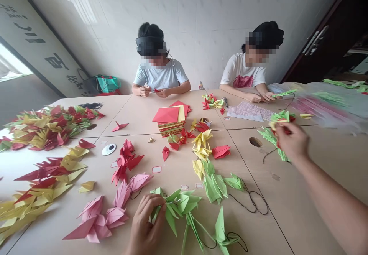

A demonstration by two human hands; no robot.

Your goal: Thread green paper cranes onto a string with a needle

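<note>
My left hand (149, 218), fingers closed, pinches a green paper crane (156, 193) at the front of the table. More green cranes (184, 203) lie against it, with a thin silvery needle-like piece showing among them. My right hand (291, 142), raised at the right, closes on a strand of folded paper cranes (283, 117) in green, red and yellow. A black cord trails below that strand. Pink cranes (100, 218) rest to the left of my left hand. Beyond it lies a line of yellow (202, 143) and green cranes (214, 184) with a loose black cord (254, 201).
A stack of coloured paper (171, 120) stands mid-table. Piles of cranes (51, 126) cover the left side. A white reel (108, 149) sits nearby. Two people (159, 71) work across the table; the right one (250, 71) holds green folded paper. Plastic bags (330, 105) lie far right.
</note>
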